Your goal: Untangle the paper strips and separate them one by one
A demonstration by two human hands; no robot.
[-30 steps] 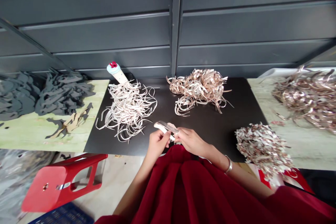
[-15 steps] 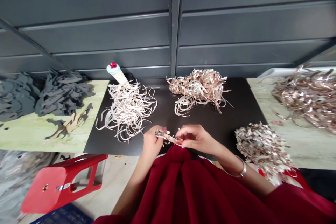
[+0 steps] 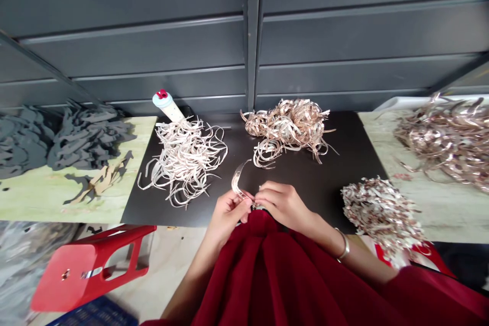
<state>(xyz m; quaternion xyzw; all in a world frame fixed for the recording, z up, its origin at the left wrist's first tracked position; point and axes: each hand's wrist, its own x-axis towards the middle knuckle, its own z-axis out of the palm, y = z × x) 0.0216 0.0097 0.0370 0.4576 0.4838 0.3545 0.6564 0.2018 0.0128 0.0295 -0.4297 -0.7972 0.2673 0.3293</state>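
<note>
Near the front edge of the black mat, my left hand (image 3: pixel 232 213) is closed in a pinch on a shiny rose-gold strip (image 3: pixel 237 183). The strip's free end curves up and away over the mat. Fingers of my right hand (image 3: pixel 281 205) are closed at the strip's near end, close against the left fingertips; the exact grip is partly hidden. Beyond my left hand lies a loose heap of thin cream strips (image 3: pixel 187 160). A tangle of rose-gold and white strips (image 3: pixel 292 127) rests beyond my right hand.
A black mat (image 3: pixel 244 135) covers the table's middle. Dark grey cut pieces (image 3: pixel 89 137) lie left, a bundle of short metallic strips (image 3: pixel 382 209) and a larger metallic pile (image 3: pixel 451 137) right. A white bottle (image 3: pixel 168 106) stands at the back. A red stool (image 3: pixel 91 265) is below left.
The rose-gold strip has swung from lying across between my hands to pointing up and away. My right fingers have closed in beside the left ones.
</note>
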